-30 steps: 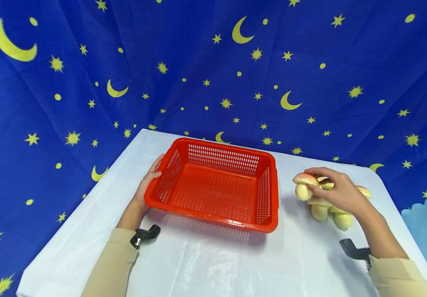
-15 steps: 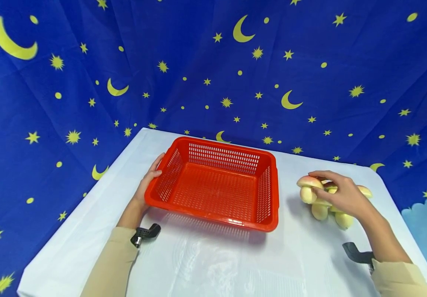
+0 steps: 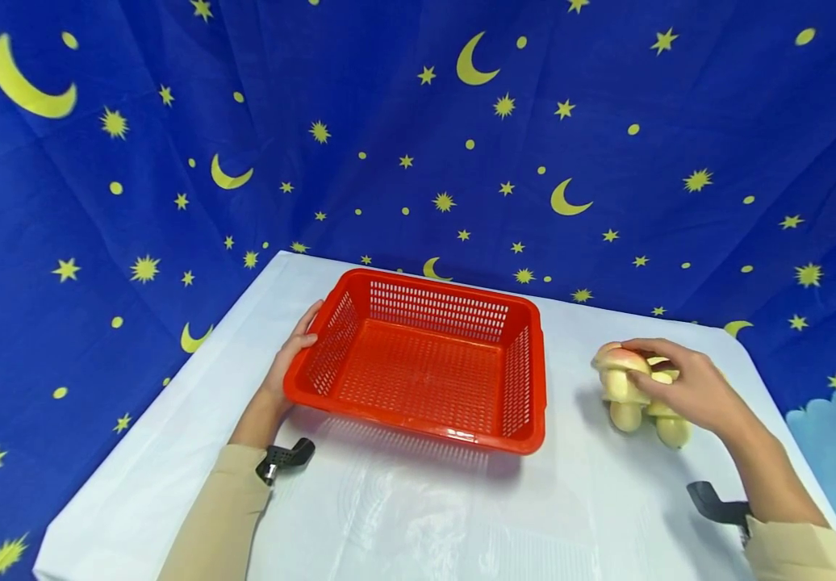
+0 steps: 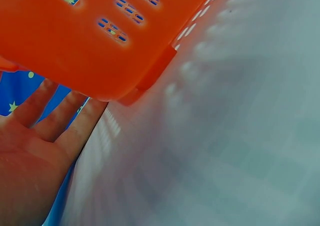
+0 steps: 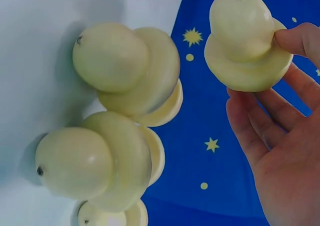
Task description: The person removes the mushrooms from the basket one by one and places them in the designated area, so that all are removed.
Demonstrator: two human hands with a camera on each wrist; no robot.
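Note:
My right hand (image 3: 687,383) pinches a toy mushroom (image 3: 617,379) with a pink-tinged cap and pale stem. In the right wrist view the mushroom (image 5: 240,25) sits between thumb and fingertips, stem upward in that view. Other toy mushrooms (image 5: 117,58) stand close together on the table, partly hidden by the hand in the head view. My left hand (image 3: 289,363) rests against the left side of a red plastic basket (image 3: 421,375). The left wrist view shows its fingers (image 4: 80,123) straight, their tips hidden behind the basket wall (image 4: 90,50).
The basket has slotted walls, and only its bare bottom shows inside. A white cloth (image 3: 418,516) covers the table. Behind it hangs a blue curtain (image 3: 389,105) printed with yellow moons and stars. Black wrist mounts (image 3: 716,504) stick out beside both forearms.
My right hand has shifted right and slightly nearer with the toy mushroom, now overlapping the other mushrooms in the head view. Basket and left hand look unmoved.

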